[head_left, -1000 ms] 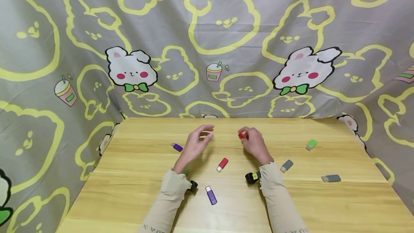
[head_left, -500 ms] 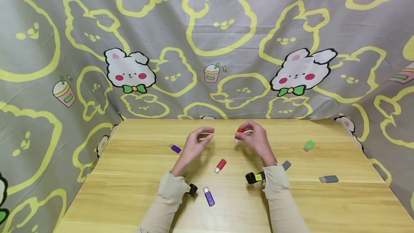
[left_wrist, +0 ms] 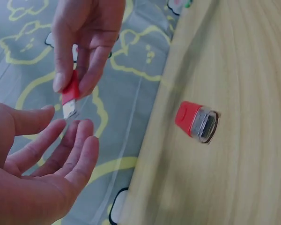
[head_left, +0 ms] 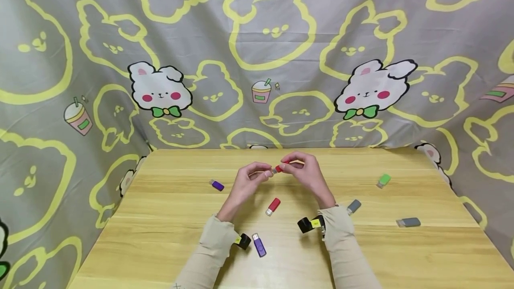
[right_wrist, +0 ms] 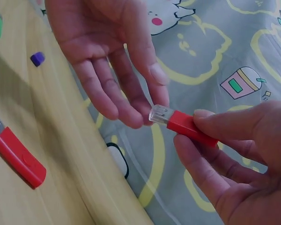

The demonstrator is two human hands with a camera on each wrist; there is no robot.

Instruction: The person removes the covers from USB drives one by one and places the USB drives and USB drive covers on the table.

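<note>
My right hand (head_left: 307, 173) pinches a red USB flash drive (right_wrist: 185, 125) between thumb and fingers, raised above the far part of the table. Its clear-capped end (right_wrist: 160, 114) points at my left hand (head_left: 246, 183). The left thumb and fingertips are right at that end, relaxed and slightly spread, with a gap between thumb and index finger in the left wrist view. Below the hands, a second red USB flash drive (head_left: 273, 207) lies on the wooden table (head_left: 289, 258). A purple flash drive (head_left: 259, 245) lies nearer, beside the left wrist camera.
Another purple flash drive (head_left: 217, 185) is at the left. On the right lie a green flash drive (head_left: 384, 180) and two grey ones, one (head_left: 354, 207) beside the right sleeve, the other (head_left: 408, 222) farther right. A patterned curtain (head_left: 209, 101) hangs behind the table.
The right hand has brought the held red flash drive left, turning its capped end toward the left hand. The left hand has moved slightly right to meet it.
</note>
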